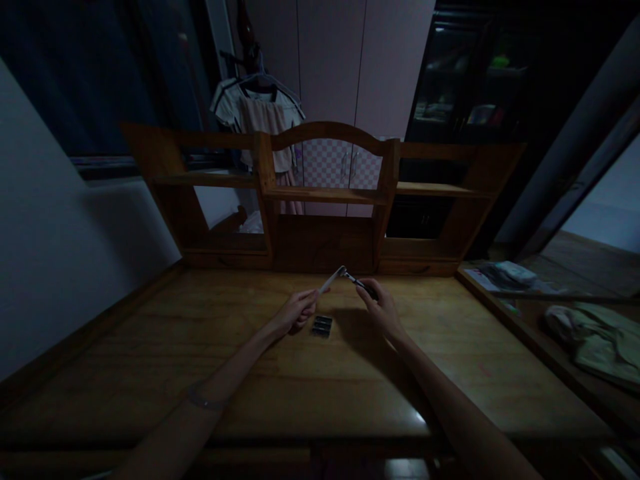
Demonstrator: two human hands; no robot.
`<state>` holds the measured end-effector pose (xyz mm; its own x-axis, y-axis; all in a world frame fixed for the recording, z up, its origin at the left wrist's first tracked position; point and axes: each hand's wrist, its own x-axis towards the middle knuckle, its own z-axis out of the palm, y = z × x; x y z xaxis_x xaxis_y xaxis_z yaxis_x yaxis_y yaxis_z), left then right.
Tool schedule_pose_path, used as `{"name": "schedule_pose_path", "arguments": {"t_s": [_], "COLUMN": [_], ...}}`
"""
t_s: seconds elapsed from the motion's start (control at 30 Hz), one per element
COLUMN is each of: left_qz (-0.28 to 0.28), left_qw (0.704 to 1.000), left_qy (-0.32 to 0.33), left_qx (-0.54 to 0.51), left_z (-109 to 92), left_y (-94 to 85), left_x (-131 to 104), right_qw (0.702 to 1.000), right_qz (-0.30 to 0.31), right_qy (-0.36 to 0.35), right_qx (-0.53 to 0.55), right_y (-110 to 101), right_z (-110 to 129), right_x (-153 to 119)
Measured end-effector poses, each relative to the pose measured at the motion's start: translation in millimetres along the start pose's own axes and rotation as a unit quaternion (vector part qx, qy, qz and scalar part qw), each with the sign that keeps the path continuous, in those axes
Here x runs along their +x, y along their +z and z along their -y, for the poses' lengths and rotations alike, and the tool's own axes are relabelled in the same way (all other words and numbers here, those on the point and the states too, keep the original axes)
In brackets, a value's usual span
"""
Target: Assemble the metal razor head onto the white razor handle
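Above the middle of the wooden desk [250, 383], my left hand [299, 311] is closed round a thin pale strip [331, 279] that slants up to the right. My right hand [379, 303] grips a slim dark tool with a shiny metal front part [353, 279]. The tool's tip meets the upper end of the strip, or lies very close to it. Below and between my hands, a small dark rectangular object with several black bars [322, 326] lies flat on the desk. The fine shape of the tool's tip is too small and dim to tell.
A wooden shelf unit [325, 195] stands along the desk's back edge. Clothes [265, 113] hang behind it at the left. Beyond the desk's right edge lie a pale green cloth [607, 340] and plastic-wrapped items [515, 273]. A wall borders the left side.
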<state>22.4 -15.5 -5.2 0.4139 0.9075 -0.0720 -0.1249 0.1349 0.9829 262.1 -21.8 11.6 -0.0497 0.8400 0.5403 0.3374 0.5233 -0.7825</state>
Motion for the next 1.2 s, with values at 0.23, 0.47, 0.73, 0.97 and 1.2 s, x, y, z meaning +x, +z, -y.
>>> {"name": "schedule_pose_path", "arguments": {"t_s": [0.23,0.47,0.73,0.97,1.2], "left_qz": [0.018,0.016,0.020,0.010,0.012], "left_qw": [1.000,1.000,1.000,1.000,1.000], "left_qy": [0.000,-0.001,0.004,0.001,-0.002], "left_qx": [-0.011,-0.003,0.001,0.011,0.010], "left_z": [0.2,-1.3,-4.4,-2.6,-5.0], "left_y": [2.0,2.3,1.8,-0.4,-1.1], "left_x": [-0.5,-0.7,-2.7,-1.5,-2.1], "right_qw": [0.999,0.999,0.999,0.999,0.998], "right_qz": [-0.016,-0.016,0.014,0.031,0.005], "right_qy": [-0.005,0.005,-0.007,-0.006,-0.013], "right_qx": [-0.030,-0.034,-0.034,-0.044,-0.058], "right_y": [-0.7,-2.5,-0.4,0.3,1.1], "right_z": [-0.7,-2.2,-0.6,-3.1,-3.4], "right_x": [0.8,0.6,-0.2,-0.1,-1.0]}}
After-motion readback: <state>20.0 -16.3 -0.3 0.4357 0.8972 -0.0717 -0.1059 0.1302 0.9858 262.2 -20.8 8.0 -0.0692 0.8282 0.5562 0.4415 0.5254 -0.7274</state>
